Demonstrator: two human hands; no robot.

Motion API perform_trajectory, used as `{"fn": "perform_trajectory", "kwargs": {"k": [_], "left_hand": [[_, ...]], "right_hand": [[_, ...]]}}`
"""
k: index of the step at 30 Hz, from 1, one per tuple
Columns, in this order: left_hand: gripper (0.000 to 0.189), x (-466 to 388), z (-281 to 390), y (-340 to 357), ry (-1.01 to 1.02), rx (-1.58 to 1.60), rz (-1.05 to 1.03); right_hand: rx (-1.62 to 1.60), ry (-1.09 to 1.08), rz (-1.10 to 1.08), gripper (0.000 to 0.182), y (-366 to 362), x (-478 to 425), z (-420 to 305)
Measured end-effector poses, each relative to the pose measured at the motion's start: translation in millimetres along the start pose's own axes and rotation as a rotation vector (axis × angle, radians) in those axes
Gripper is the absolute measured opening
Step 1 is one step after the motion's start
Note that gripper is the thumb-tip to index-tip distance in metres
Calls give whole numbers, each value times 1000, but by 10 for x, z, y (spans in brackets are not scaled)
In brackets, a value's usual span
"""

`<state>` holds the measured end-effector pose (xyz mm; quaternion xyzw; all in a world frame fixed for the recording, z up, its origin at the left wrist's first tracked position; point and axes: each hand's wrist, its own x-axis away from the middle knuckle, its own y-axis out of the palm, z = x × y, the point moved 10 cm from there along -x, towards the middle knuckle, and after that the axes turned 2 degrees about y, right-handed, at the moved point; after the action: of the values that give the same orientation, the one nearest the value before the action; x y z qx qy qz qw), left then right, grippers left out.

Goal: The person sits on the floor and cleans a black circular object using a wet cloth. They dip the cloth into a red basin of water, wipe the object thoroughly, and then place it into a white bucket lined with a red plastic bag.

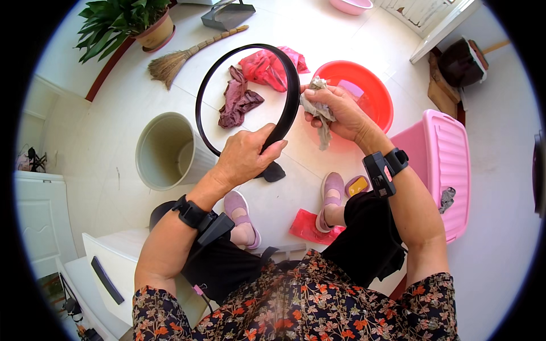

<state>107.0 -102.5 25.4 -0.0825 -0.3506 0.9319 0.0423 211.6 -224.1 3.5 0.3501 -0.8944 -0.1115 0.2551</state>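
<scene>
My left hand (247, 151) grips the lower part of a black plastic ring (291, 81), which is tilted over the floor. Crumpled pale cloth or tissue (318, 106) is held in my right hand (337, 108), close to the ring's right side. Through the ring a crumpled maroon cloth (239, 100) and part of a red plastic bag (268, 68) show on the floor. Behind my right hand stands a red basin (377, 91) with a pinkish item in it. A grey wastebasket (165, 151) without a lid stands left of my left hand.
Around my feet lie a red plastic sheet (311, 226), a soap dish (357, 186) and a dark cloth (273, 171). A pink lidded storage box (448, 170) stands at right. A straw broom (170, 66), a dustpan (228, 16) and a potted plant (153, 36) are at upper left.
</scene>
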Motion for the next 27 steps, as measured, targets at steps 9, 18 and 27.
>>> {"fn": "perform_trajectory", "kwargs": {"k": [9, 18, 27], "left_hand": [[26, -4, -357, 99, -63, -98, -76], [37, 392, -1019, 819, -275, -315, -572], [39, 431, -1703, 1893, -201, -487, -668]], "right_hand": [[328, -77, 302, 29, -233, 29, -135], [640, -211, 337, 29, -83, 168, -436], [581, -203, 312, 18, -27, 400, -526]]}}
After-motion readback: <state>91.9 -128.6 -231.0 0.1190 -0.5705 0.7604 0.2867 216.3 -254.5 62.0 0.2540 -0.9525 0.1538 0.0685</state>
